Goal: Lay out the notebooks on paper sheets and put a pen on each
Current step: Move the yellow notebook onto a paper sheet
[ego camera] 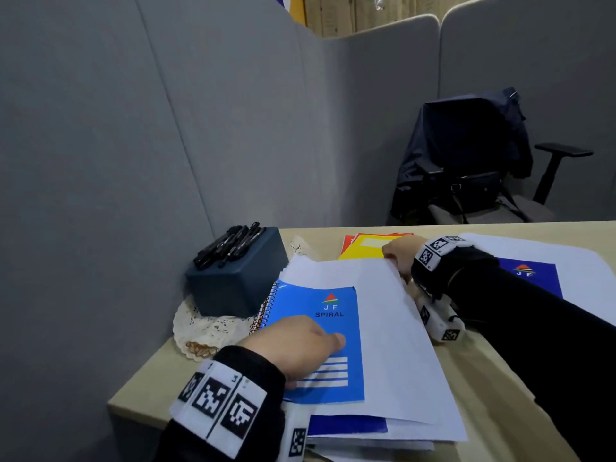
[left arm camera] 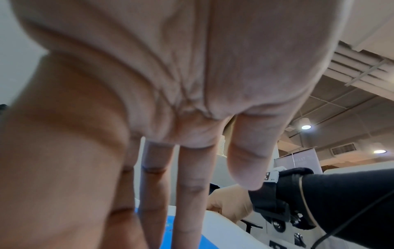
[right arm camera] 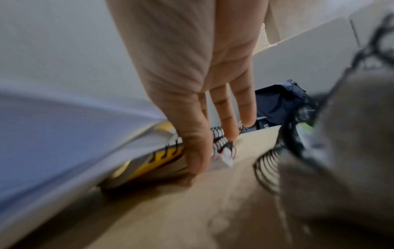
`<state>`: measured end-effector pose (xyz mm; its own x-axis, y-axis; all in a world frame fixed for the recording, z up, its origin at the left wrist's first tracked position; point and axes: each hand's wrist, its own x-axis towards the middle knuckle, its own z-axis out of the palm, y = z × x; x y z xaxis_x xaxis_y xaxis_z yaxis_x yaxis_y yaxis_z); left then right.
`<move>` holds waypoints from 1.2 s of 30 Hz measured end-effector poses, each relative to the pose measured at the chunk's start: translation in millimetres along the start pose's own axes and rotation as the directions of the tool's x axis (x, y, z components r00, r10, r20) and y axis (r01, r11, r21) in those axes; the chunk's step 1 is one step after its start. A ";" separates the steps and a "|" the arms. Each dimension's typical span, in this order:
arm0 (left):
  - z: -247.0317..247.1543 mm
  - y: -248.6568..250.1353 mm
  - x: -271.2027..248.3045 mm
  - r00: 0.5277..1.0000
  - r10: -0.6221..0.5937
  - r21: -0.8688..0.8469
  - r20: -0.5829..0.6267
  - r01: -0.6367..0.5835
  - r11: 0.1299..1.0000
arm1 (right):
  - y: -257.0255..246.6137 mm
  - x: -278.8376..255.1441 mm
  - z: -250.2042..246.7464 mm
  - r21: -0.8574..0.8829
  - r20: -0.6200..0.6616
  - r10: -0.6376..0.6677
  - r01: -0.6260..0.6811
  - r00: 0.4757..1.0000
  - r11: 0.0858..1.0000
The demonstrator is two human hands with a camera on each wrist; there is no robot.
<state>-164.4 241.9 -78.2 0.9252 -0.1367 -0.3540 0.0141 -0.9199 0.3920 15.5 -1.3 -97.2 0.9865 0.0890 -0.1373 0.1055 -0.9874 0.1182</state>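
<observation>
A light blue spiral notebook (ego camera: 336, 328) lies on a white paper sheet (ego camera: 386, 315) at the desk's near left. My left hand (ego camera: 313, 345) presses flat on its cover, fingers (left arm camera: 187, 193) straight. Behind the sheet lies a yellow notebook (ego camera: 363, 248) on a red one (ego camera: 346, 241). My right hand (ego camera: 398, 253) holds the yellow notebook (right arm camera: 168, 151) at its spiral edge, thumb (right arm camera: 196, 160) in front and fingers behind the coils. Several black pens (ego camera: 230, 245) lie on a dark box (ego camera: 240, 285). At the right, a dark blue notebook (ego camera: 533, 278) rests on another sheet (ego camera: 566, 258).
The box stands on a lace doily (ego camera: 200, 328) against the grey partition (ego camera: 133, 161). More sheets and a dark blue cover (ego camera: 346, 425) are stacked at the desk's near edge. An office chair (ego camera: 473, 168) with a jacket and bag stands behind the desk (ego camera: 493, 378).
</observation>
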 end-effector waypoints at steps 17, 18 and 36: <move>2.1 3.5 -4.9 0.999 0.039 0.003 -0.023 -0.038 0.999 | 40.1 -58.3 -61.2 0.231 -0.666 0.180 -0.030 0.724 0.973; 2.1 4.7 -6.8 0.999 0.039 0.012 -0.020 -0.038 0.999 | 41.2 -68.2 -64.4 0.209 -0.708 0.184 -0.047 0.682 0.977; 69.6 115.0 -56.7 0.771 0.351 -0.264 -0.531 -0.544 0.796 | 5.3 -237.7 -79.2 0.775 -0.516 0.444 0.179 0.732 0.606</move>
<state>-241.6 118.2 -72.2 0.9199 -0.2331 0.3155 -0.3922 -0.5607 0.7292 -208.5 -17.4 14.0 0.8336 -0.3060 0.4599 0.1435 -0.6840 -0.7152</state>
